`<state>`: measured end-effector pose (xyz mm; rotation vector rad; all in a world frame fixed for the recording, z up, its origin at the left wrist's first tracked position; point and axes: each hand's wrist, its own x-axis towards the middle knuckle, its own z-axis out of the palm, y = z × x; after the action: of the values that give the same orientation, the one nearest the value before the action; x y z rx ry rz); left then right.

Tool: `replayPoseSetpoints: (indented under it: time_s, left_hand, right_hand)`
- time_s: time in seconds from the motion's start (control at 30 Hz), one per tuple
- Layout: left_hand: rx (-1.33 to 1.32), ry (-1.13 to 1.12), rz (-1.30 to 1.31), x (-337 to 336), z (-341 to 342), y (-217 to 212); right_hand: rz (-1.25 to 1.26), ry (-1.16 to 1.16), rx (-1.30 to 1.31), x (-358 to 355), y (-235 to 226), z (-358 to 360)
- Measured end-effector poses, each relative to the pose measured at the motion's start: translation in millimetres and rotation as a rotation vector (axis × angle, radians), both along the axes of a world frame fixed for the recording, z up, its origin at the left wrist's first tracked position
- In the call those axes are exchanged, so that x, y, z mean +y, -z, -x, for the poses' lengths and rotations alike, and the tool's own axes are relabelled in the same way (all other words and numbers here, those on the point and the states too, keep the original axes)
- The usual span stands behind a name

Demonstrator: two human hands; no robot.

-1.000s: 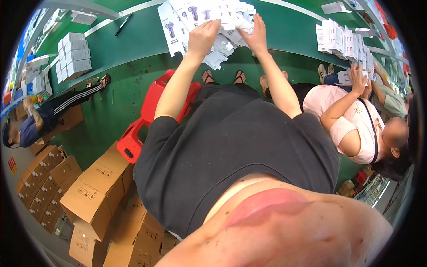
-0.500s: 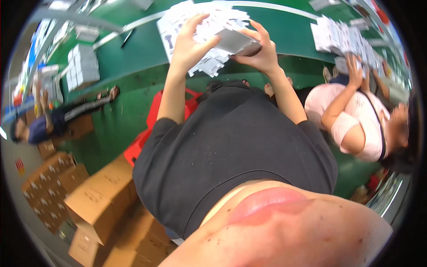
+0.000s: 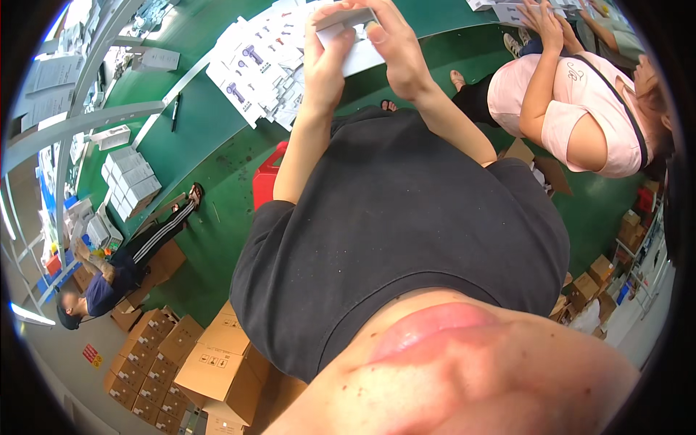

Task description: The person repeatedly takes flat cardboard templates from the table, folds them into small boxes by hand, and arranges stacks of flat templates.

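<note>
Above the near edge of the green worktable, both my hands grip a small white carton (image 3: 341, 27), its open end facing me. My left hand (image 3: 324, 72) closes on its left side, the thumb pressed against it. Around the right side curls my right hand (image 3: 399, 52), with its thumb at the opening. Part of the carton is hidden by my fingers. Just left of and beneath my hands lies a spread pile of flat white carton blanks (image 3: 250, 61) printed with dark devices.
On the green table (image 3: 199, 98) lie a black pen (image 3: 175, 114) and a stack of white boxes (image 3: 132, 181). A red stool (image 3: 267, 177) is by my left side; brown cardboard boxes (image 3: 217, 362) stand behind it. Co-workers sit at left (image 3: 101, 272) and right (image 3: 580, 109).
My left hand has come in from over the blanks to the carton, now gripped by both hands. The carton has turned so its open end shows. The whole view has swung round.
</note>
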<state>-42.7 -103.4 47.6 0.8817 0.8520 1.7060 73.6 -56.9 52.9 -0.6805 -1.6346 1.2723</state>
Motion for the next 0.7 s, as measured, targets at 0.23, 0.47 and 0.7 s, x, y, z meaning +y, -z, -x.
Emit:
replayPoseSetpoints:
  time_s: [0.23,0.47,0.7]
  left_hand:
    - [0.227,-0.069,-0.192,11,7,36]
    - [0.530,-0.041,-0.189,2,23,43]
    - [0.523,-0.007,-0.237,-15,29,39]
  right_hand:
    - [-0.017,-0.070,-0.080,15,36,-11]
    - [0.110,-0.014,-0.239,4,21,1]
    - [0.460,-0.164,0.145,5,44,-3]
